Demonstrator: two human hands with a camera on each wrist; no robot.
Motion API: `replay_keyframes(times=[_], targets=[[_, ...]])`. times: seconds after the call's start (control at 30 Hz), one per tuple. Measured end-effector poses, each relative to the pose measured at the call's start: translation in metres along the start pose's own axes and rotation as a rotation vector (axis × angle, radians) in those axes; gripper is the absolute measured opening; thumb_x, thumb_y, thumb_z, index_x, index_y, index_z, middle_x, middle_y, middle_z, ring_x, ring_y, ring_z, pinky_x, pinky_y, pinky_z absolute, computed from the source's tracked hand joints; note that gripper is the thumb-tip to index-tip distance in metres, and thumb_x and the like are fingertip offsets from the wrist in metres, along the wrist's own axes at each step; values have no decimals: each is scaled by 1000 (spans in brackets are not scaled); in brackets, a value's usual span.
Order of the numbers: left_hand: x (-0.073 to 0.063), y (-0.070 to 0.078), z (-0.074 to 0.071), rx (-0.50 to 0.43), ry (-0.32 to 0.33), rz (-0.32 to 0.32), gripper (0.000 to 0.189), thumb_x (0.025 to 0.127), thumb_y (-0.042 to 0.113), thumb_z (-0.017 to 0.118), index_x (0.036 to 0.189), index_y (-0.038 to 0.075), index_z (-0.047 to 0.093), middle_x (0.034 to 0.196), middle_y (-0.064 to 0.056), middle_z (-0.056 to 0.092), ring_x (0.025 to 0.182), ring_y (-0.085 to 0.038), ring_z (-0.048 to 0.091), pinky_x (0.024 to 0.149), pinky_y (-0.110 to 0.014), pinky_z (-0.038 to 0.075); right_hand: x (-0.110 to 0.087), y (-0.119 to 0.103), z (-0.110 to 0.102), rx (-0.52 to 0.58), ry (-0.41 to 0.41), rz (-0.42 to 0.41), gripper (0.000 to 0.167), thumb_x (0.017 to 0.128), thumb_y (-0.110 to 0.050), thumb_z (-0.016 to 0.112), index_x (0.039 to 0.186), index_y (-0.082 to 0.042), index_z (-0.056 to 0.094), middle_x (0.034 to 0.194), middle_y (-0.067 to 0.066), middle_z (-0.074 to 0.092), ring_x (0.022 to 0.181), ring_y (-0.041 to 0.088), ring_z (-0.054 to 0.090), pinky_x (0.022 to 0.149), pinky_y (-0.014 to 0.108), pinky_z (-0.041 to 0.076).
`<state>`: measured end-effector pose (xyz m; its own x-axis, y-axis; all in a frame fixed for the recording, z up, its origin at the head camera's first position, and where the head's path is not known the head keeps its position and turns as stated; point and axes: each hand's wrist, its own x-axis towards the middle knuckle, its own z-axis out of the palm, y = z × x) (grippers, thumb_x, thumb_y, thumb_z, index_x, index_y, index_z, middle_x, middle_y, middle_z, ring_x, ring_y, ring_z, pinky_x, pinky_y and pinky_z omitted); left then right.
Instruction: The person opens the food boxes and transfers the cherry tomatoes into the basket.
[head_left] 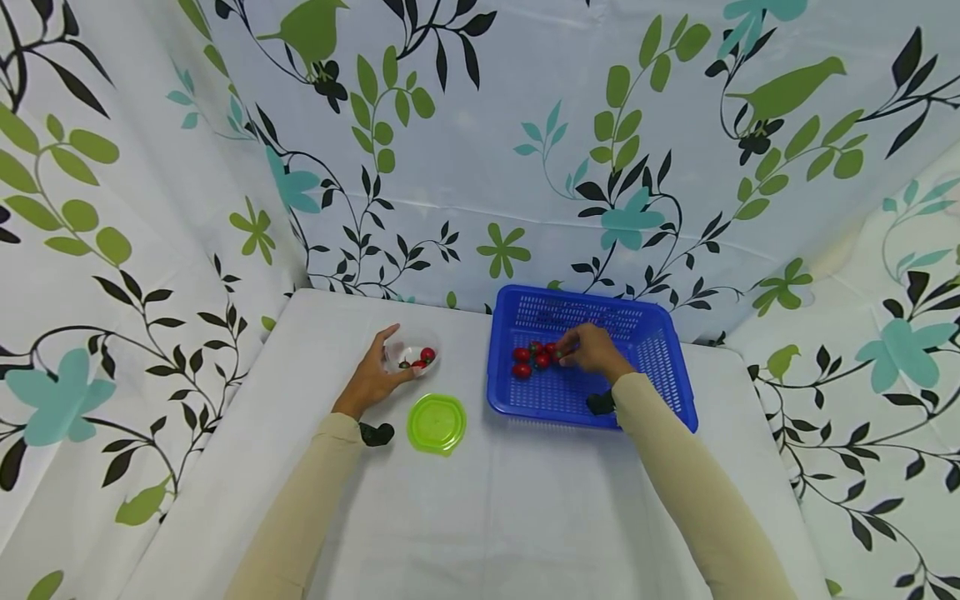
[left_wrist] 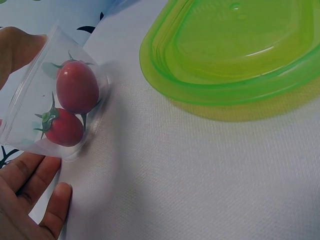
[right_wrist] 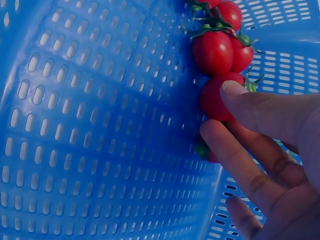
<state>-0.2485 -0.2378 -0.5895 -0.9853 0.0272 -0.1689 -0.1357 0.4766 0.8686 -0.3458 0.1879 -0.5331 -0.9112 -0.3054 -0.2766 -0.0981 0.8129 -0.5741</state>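
In the head view my left hand [head_left: 371,379] holds a small clear plastic container [head_left: 397,350] on the white table, thumb and fingers on opposite sides. Several cherry tomatoes lie inside it; in the left wrist view a larger tomato [left_wrist: 77,87] shows through the wall beside a smaller one [left_wrist: 65,128], both with green stems. My right hand [head_left: 594,350] reaches into a blue perforated basket [head_left: 645,333]. The right wrist view has its thumb and fingers pinching a cherry tomato [right_wrist: 212,100], close by a cluster of other tomatoes [right_wrist: 212,52].
A translucent green lid [head_left: 437,423] lies on the table [head_left: 480,508] between the container and the basket, nearer to me. Patterned curtains [head_left: 465,150] hang behind the table and at both sides. The basket's raised rim surrounds my right hand.
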Motion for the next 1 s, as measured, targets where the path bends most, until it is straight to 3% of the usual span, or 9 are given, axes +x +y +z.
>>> replay_keyframes(times=[0.4,0.67,0.83,1.0], targets=[[0,1,0,-6,2,-6,102,92,31,84,169,33,18,176,-20,23,160,-47,28,129,-67,27,5,1,4,-59,9,15,27,86,1,84,112,-2,80,113,16,79,109,34,73,101,50,60],[-1,1,0,1,1,-7,103,91,33,85,170,33,17,176,-19,21,159,-48,29,128,-69,28,5,-1,1,-55,32,16,31,88,-5,84,118,-1,78,118,18,78,112,35,72,100,50,60],[0,0,0,2,2,-9,104,91,35,85,169,35,17,176,-19,22,159,-48,29,127,-69,29,2,-10,-6,-62,92,-41,31,90,-10,83,120,-3,78,121,17,78,116,36,71,102,52,59],[1,0,0,2,1,-21,103,92,34,85,169,38,17,178,-16,20,161,-48,26,127,-69,29,-3,-35,-13,-15,128,-124,30,92,-16,83,120,-7,79,125,15,77,118,35,71,105,53,57]])
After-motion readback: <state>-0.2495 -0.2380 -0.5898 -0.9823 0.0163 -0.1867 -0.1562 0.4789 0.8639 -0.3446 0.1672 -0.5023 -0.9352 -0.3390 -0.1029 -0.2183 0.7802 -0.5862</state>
